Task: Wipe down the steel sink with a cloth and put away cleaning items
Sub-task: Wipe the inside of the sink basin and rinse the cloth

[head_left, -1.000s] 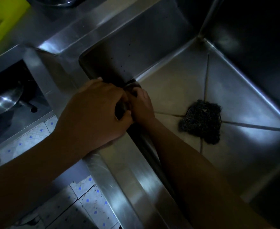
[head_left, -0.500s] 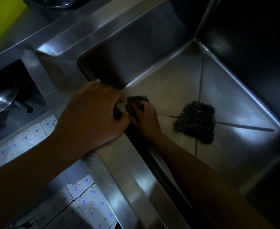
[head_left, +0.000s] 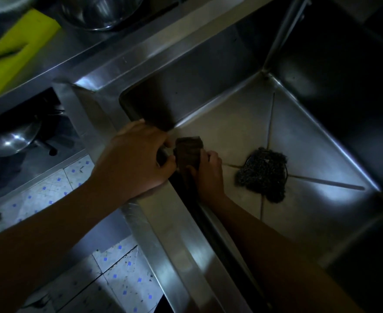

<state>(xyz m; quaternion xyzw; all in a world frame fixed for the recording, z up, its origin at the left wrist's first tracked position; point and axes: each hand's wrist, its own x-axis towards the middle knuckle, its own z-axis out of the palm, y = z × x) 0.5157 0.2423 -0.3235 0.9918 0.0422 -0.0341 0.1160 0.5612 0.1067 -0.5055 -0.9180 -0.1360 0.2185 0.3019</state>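
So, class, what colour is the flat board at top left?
Flat board: bright yellow-green, head view.

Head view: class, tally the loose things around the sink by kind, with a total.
Cleaning items: 2 (dark folded cloth gripped by the right hand, dark wire scourer on the steel sink floor)
Round shiny steel vessels: 2, one at top, one at left
Yellow-green flat board: 1
Total: 5

cloth (head_left: 189,152): lower part covered by right hand (head_left: 209,171); fabric unreadable in the dark
left hand (head_left: 134,159): fingertips curl over sink rim (head_left: 186,233), out of sight
wire scrubber (head_left: 262,175): hides whatever lies under it
right wall (head_left: 344,98): lost in shadow
steel bowl (head_left: 100,12): cut by top edge
yellow board (head_left: 12,53): cut by left edge
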